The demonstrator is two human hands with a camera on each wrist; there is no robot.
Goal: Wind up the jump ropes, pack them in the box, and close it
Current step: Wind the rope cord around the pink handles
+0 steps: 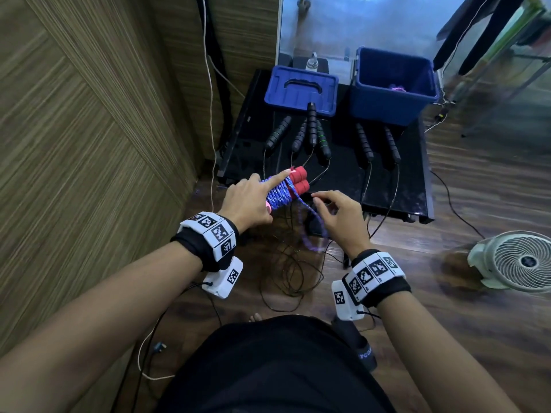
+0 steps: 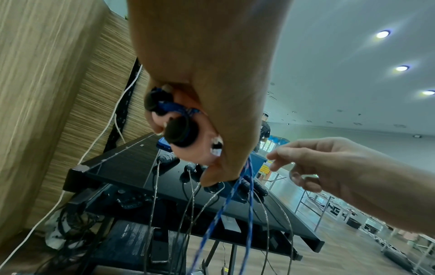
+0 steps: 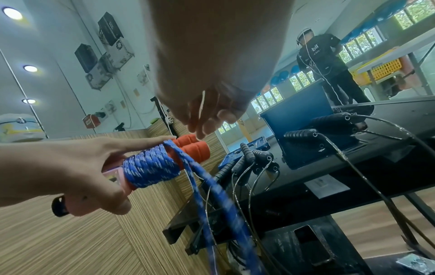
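- Left hand (image 1: 249, 201) gripping the paired red handles (image 1: 299, 180), index finger laid straight along the top, remaining fingers and thumb curled round them below the wraps.
- Blue braided rope (image 3: 150, 167) wound in tight turns round both handles just beyond the curled fingers; loose tail (image 1: 313, 225) trailing down off the bundle, blurred.
- Right hand (image 1: 338, 214) just beside the bundle, fingers loosely curled and spread, pinching nothing; tail passing near the palm side, contact not clear.
- Further out past the fingertips: six black handles (image 1: 311, 125) lying on the black table (image 1: 417, 186), their thin cables (image 1: 286, 278) hanging over the near edge into a loose pile on the floor.
- Beyond those, blue box (image 1: 392, 84) open, something purple low inside; blue lid (image 1: 301, 90) lying apart beside it, one black handle resting on its edge.
- Judged progress: early to middle. Blue rope nearly wound but not tucked or packed; black ropes not wound, box not closed.
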